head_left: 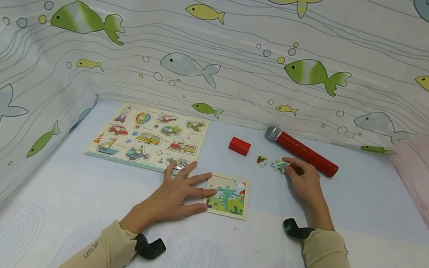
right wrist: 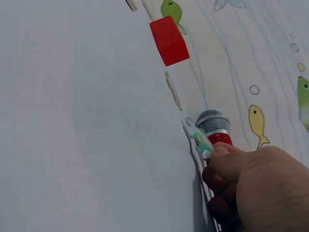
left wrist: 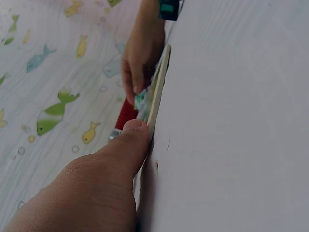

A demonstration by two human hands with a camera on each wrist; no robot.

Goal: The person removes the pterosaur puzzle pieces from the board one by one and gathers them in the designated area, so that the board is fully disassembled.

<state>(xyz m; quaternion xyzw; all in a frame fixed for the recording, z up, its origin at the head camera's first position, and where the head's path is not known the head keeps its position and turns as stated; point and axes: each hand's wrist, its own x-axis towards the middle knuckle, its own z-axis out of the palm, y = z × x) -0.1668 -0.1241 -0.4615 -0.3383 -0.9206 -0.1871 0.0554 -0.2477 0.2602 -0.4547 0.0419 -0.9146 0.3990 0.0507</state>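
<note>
My left hand [head_left: 178, 194] lies with fingers spread, its fingertips on the left edge of a small dinosaur jigsaw puzzle in a wooden tray [head_left: 246, 199]. In the left wrist view the thumb [left wrist: 135, 133] touches the edge of this tray. To the right, my right hand [head_left: 305, 183] pinches a green-and-blue jigsaw piece [right wrist: 200, 139] between thumb and fingers, low over the table. A second jigsaw piece [head_left: 262, 161], darker and multicoloured, lies flat just left of it. The top part of the puzzle picture is pale, without printed pieces.
A red microphone [head_left: 302, 150] with a silver head lies behind my right hand. Left of it sits a red block [head_left: 240, 146]. A large vehicle puzzle board [head_left: 143, 121] lies at the back left, partly under my left fingertips. Fish-patterned cloth walls [head_left: 238, 47] enclose the table.
</note>
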